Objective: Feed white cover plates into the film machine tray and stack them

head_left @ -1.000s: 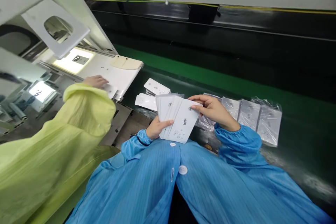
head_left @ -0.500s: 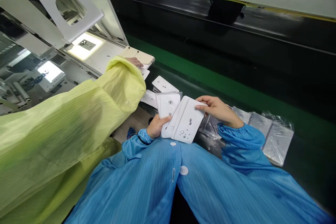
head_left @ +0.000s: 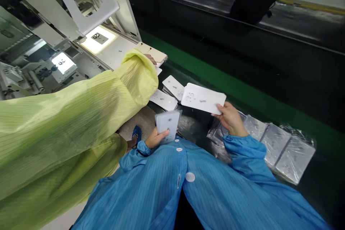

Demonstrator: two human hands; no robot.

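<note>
Both hands are closed on something: the left hand (head_left: 155,138) grips a stack of white cards (head_left: 167,123) before the blue coat (head_left: 159,187), and the right hand (head_left: 231,116) pinches at least one white card (head_left: 203,97) by a corner. This card reaches to the loose cards (head_left: 164,100) near the bench (head_left: 231,92) edge; whether they touch, I cannot tell. Dark print on the cards is too small to read. Clear-wrapped packs (head_left: 277,144) lie to the right, a co-worker's yellow sleeve (head_left: 134,82) limits the left side, and dark surface extends behind.

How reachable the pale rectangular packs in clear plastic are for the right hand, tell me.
Probably yes: the right hand is near the packs; nothing visible blocks it, though it holds at least one white rectangular card.
</note>
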